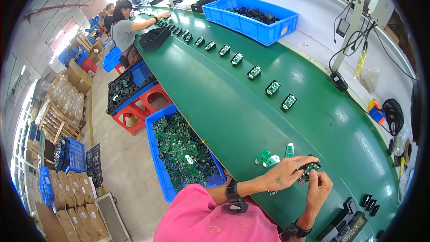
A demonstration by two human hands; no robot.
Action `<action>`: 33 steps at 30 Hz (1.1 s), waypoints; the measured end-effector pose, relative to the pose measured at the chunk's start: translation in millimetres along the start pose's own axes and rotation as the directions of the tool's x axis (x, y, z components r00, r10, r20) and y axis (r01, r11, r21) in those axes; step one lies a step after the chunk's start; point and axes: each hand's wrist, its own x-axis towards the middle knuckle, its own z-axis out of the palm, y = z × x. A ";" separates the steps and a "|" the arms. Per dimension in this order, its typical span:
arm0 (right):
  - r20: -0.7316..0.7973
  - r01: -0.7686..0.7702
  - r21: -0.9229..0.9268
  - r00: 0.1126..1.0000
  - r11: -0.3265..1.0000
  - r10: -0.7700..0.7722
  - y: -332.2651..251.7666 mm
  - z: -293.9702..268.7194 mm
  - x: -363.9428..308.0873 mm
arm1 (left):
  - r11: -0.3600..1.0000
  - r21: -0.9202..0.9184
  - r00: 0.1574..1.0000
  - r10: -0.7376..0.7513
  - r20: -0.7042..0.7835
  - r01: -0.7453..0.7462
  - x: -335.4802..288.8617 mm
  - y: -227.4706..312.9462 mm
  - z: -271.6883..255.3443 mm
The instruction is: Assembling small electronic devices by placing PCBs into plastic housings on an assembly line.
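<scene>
Beside green bench, blue crate, circuit boards inside

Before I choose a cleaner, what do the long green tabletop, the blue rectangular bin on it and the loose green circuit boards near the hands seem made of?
Tabletop: smooth, glossy, perhaps vinyl or rubber sheet; it reflects light.
Bin: probably moulded plastic, satin, evenly coloured with a thick rim.
Loose boards: likely green-coated laminate, thin and flat; gloss unclear.
</scene>
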 end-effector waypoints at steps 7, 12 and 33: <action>-0.049 0.083 -0.044 0.995 0.996 -0.085 0.1 12.0 -4.5 | 0.944 -0.266 0.976 -0.213 -0.037 0.196 -0.2 16.9 -0.4; -0.045 0.042 0.160 0.998 0.986 -0.035 -20.0 17.2 -9.0 | 0.967 -0.218 0.986 -0.151 -0.072 0.132 -0.8 19.6 9.8; 0.033 0.137 0.100 0.989 0.985 -0.141 -27.8 12.4 -5.9 | 0.978 -0.145 0.980 -0.168 -0.103 0.153 0.3 24.0 8.8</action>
